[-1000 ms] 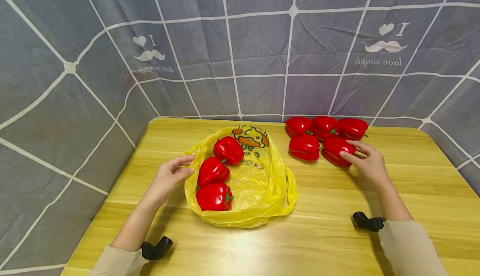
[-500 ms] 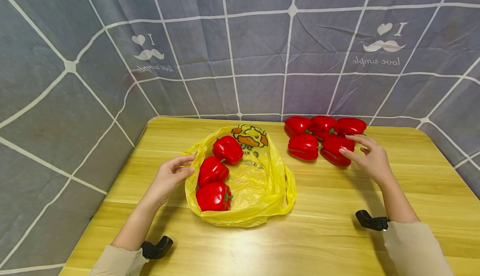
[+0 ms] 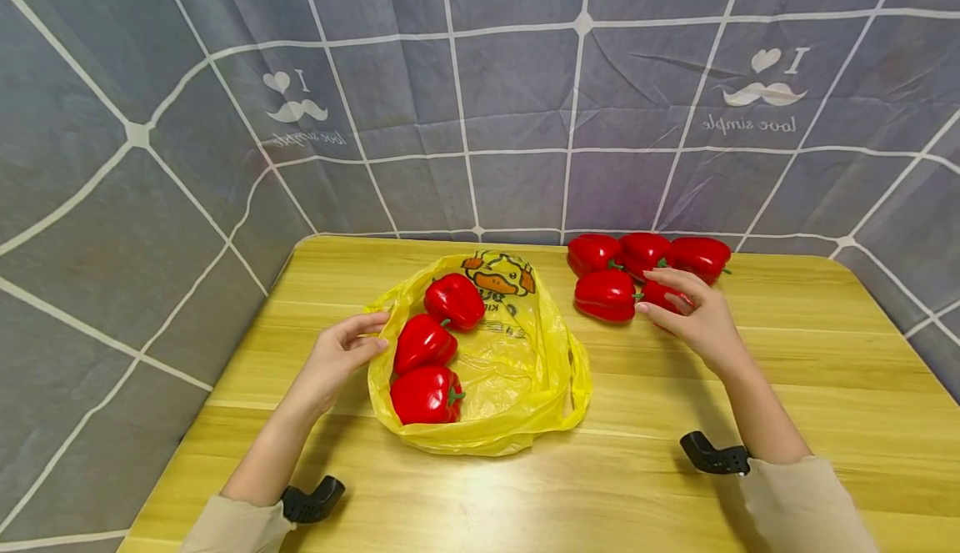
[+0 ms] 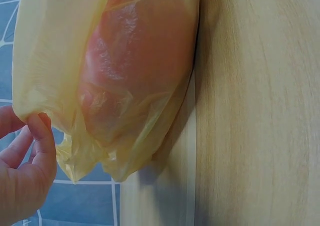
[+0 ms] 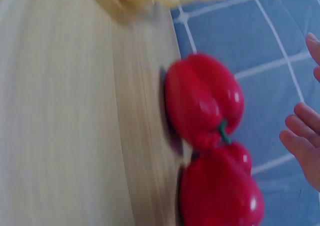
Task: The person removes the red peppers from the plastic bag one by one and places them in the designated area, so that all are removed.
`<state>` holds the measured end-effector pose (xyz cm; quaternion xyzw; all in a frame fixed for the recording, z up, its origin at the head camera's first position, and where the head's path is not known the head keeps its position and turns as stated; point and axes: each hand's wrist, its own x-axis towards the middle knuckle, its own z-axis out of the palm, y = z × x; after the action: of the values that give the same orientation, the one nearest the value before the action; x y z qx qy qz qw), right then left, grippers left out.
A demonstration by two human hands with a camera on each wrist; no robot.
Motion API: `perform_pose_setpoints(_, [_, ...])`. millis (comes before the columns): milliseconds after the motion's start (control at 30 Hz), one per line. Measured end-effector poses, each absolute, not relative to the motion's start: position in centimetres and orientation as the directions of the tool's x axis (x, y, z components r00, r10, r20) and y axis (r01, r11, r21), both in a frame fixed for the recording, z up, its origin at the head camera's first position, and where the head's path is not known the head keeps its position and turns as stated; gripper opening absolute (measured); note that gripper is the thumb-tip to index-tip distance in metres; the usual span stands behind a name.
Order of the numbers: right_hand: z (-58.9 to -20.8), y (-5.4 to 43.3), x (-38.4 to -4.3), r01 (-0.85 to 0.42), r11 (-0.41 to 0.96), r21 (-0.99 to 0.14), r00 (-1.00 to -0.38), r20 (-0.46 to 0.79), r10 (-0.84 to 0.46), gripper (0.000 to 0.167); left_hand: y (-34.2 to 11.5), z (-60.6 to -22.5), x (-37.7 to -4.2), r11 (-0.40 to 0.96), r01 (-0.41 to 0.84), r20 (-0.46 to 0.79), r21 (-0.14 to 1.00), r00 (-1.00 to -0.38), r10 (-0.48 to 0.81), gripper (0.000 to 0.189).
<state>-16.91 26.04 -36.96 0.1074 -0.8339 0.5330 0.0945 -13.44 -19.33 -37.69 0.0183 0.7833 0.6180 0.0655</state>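
My left hand pinches the left rim of a yellow plastic bag with a duck print; the left wrist view has thumb and finger on its edge. Inside the bag lie a far red bell pepper, a middle one and a near one. My right hand hovers over the front of the pepper group, partly covering one red bell pepper. Left of it is another bell pepper. In the right wrist view the fingers are spread apart from the peppers, holding nothing.
Behind the front pair, a back row of red bell peppers lies near the grey grid-patterned curtain. Everything stands on a wooden table. A black device is strapped to each wrist.
My right hand has come off the front right bell pepper, first drawing slightly right, then moving left above it. The left hand and the bag stay as they were.
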Motion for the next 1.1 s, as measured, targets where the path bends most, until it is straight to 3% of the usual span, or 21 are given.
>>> perform_pose_setpoints(533, [-37.8,19.5,-16.1,-0.388,0.283,-0.877,-0.887,0.272,-0.374,0.047,-19.4,-37.7,-13.4,0.232,-0.043,-0.071,0.972,-0.991,0.113,0.044])
perform_pose_setpoints(1100, [-37.7,12.2,-14.9,-0.414,0.263,-0.871,-0.785,0.196,-0.587,0.044,-19.4,-37.8,-13.4,0.213,-0.016,-0.042,0.977,-0.992,0.117,0.044])
